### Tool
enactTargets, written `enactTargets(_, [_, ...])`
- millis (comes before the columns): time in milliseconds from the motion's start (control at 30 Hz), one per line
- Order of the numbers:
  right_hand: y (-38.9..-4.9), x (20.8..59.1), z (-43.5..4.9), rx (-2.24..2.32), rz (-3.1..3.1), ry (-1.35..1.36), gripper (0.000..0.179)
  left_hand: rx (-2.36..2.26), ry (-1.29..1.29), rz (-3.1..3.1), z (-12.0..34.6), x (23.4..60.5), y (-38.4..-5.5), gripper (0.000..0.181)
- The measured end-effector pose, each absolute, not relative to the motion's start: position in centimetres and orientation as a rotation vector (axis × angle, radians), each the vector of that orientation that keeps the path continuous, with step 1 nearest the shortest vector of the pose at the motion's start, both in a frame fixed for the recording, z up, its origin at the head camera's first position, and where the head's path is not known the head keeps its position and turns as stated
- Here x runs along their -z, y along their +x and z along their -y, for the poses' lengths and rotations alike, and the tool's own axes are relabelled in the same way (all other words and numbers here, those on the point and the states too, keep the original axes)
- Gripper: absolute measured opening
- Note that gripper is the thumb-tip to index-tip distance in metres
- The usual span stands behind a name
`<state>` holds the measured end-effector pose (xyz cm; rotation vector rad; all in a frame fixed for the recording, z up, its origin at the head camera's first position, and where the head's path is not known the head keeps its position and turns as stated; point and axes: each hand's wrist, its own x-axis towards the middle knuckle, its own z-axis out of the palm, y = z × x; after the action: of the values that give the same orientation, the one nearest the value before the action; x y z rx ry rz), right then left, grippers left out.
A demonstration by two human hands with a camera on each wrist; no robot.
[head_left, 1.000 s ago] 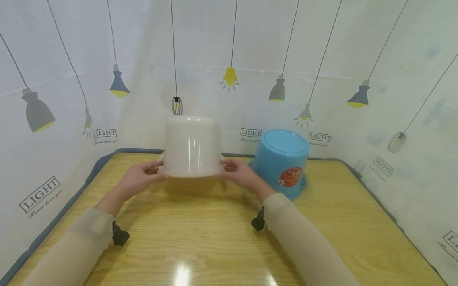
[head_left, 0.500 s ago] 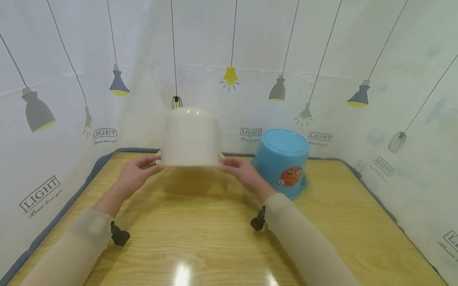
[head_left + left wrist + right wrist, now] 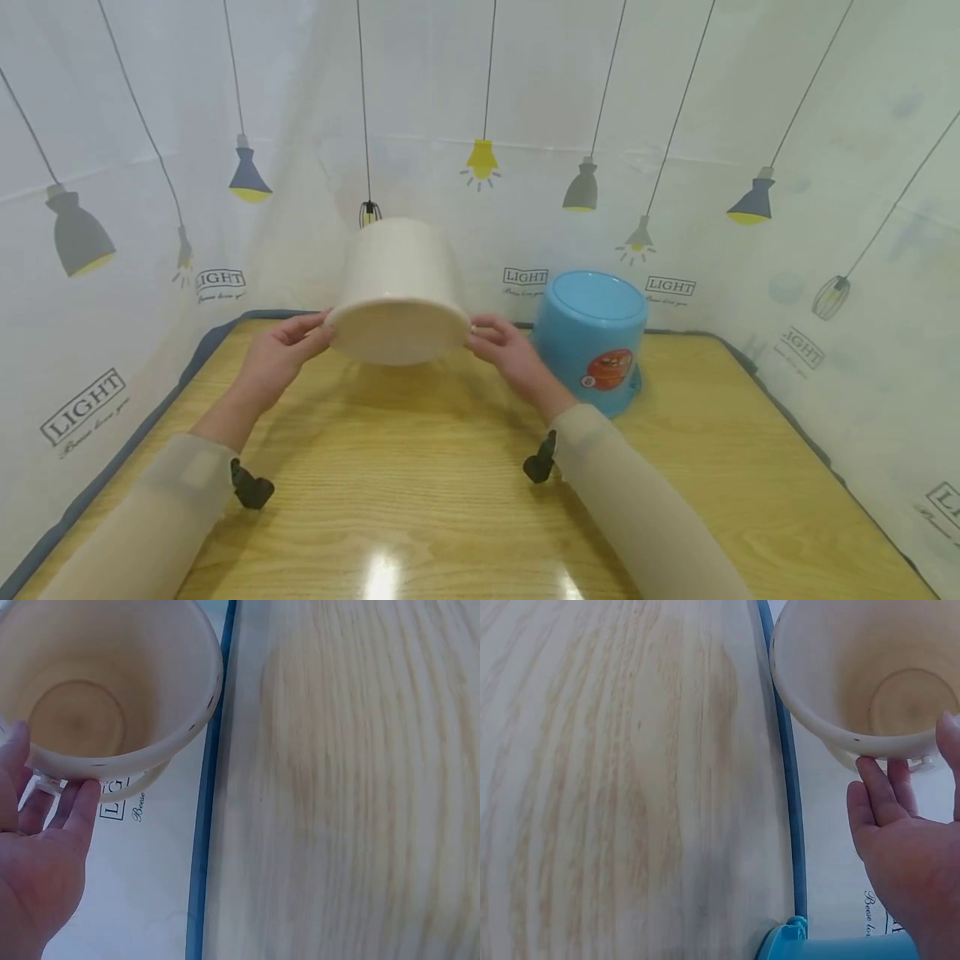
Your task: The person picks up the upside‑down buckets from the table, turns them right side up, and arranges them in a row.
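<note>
A cream plastic bucket [image 3: 402, 267] is held tilted above the far part of the table, its open mouth turned toward me and its base away. My left hand [image 3: 276, 357] pinches the rim on the left side, thumb on the inner side and fingers under the rim by the handle joint, as the left wrist view shows. On the opposite side my right hand [image 3: 517, 358] grips the rim the same way, thumb inside and fingertips below it. The bucket's bare inside [image 3: 79, 716] shows in the left wrist view.
Upside down on the table, just right of my right forearm, stands a blue bucket [image 3: 592, 333] with a red label. The wooden table [image 3: 420, 500] has a dark blue edge [image 3: 300, 315], and a white sheet printed with lamps [image 3: 427, 100] hangs around it.
The cream bucket has risen from mouth-down near the table and tipped, its mouth swinging up toward me. Both hands moved up slightly with it. The blue bucket stayed put.
</note>
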<state>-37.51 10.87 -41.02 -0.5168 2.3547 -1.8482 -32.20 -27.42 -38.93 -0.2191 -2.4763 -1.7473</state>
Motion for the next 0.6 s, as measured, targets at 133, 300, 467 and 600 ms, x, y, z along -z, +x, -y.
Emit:
enactTargets(133, [-37.5, 40.9, -10.8, 1.890, -2.322, -0.556, 0.040, 1.803, -0.215, 2.428, 27.5, 38.8, -32.2, 0.056])
enactTargets(300, [-37.6, 40.4, -10.6, 1.945, -2.310, -0.573, 0.037, 1.837, -0.217, 2.396, 27.5, 38.1, -32.2, 0.056])
enactTargets(467, [-37.6, 39.6, -10.6, 1.956, -2.314, -0.549, 0.038, 1.835, -0.278, 2.374, 27.5, 37.5, -32.2, 0.055])
enactTargets(600, [-37.5, 39.0, -10.7, 1.926, -2.340, -0.551, 0.040, 1.808, -0.319, 2.365, 27.5, 37.2, -32.2, 0.057])
